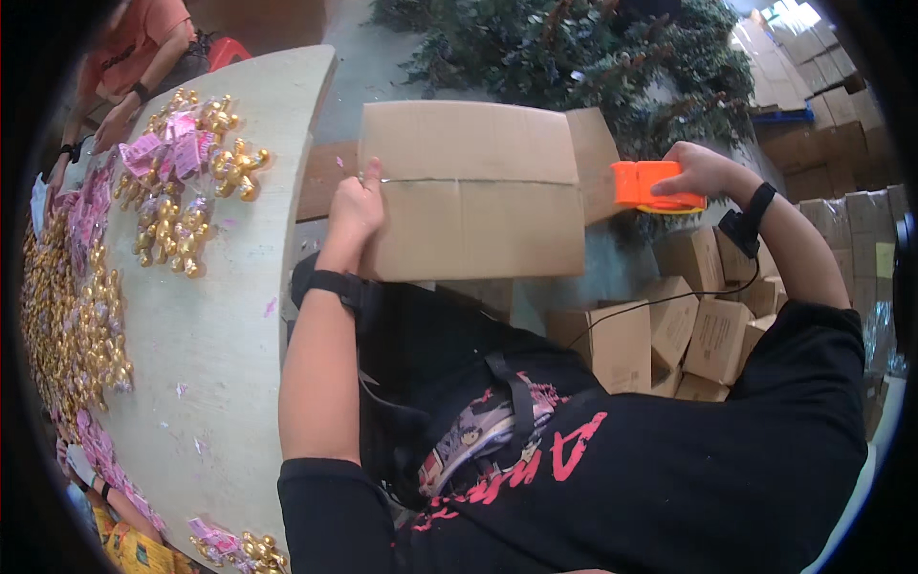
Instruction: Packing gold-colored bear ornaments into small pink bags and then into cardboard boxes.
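Note:
In front of me a brown cardboard box has its two top flaps folded together, with a thin seam running across from left to right. At the box's left side my left hand is closed on the edge, the thumb lying by the end of the seam. Out past the right side, my right hand grips an orange tape dispenser, held apart from the box. An open end flap sticks out from the box's right side, between it and the dispenser. No tape shows along the seam.
On my left, a long pale table holds many gold balloon-dog-like figures with pink tags. Two other people are along its far side. Dark green artificial foliage lies ahead. Closed cartons are piled at right.

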The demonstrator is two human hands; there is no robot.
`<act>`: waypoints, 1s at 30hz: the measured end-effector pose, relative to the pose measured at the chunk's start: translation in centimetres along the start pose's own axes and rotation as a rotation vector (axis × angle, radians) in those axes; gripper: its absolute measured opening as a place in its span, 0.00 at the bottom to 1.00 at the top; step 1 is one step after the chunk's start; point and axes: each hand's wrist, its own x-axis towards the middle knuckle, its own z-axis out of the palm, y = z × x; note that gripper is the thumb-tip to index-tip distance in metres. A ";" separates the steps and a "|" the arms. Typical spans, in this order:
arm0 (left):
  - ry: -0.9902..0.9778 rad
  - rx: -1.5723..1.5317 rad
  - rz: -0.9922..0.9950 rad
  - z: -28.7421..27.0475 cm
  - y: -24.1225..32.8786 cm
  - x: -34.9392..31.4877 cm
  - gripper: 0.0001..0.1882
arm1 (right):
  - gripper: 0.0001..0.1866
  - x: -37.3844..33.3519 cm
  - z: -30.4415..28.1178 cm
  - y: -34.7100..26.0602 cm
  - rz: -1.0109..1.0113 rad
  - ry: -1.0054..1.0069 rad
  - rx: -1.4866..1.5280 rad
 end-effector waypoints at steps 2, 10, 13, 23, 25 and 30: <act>-0.016 -0.056 -0.025 -0.1 0.4 0.0 0.45 | 0.29 -0.6 1.2 1.8 0.051 -0.035 0.012; -0.019 0.013 -0.029 0.3 -0.2 0.2 0.48 | 0.31 4.9 5.9 3.4 0.038 -0.019 -0.079; -0.023 0.000 -0.034 0.3 -0.4 0.2 0.48 | 0.30 5.3 6.1 3.5 0.045 -0.030 -0.068; -0.059 -0.042 -0.084 0.1 -0.2 -0.2 0.45 | 0.29 8.4 6.4 0.9 0.071 -0.133 -0.046; -0.068 -0.062 -0.094 -0.1 -0.1 -0.1 0.45 | 0.26 9.9 5.9 1.1 0.101 -0.210 -0.011; -0.149 -0.376 -0.246 -0.9 -0.8 -1.9 0.46 | 0.21 13.4 4.5 -2.0 0.229 -0.406 0.120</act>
